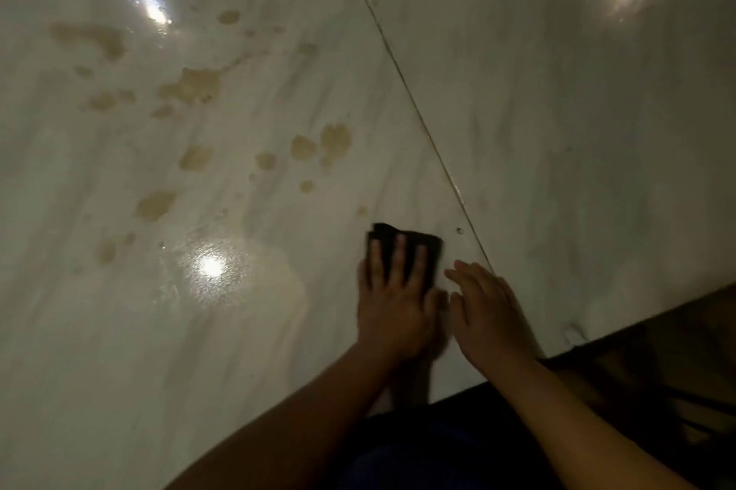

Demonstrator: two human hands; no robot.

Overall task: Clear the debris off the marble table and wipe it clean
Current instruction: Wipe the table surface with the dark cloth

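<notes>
Left hand (392, 290) flat-fingered, pressing dark cloth (406, 246) on marble table (119, 330); right hand (488, 304) flat, empty beside it; brown stains (191, 85) spread toward 10-11 o'clock, left hand nearer.

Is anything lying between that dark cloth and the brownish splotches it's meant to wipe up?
Nothing visible does. The folded dark cloth, pressed flat under the left hand, has only bare, glossy white marble table between it and the nearest brown stains, up and to its left.
</notes>
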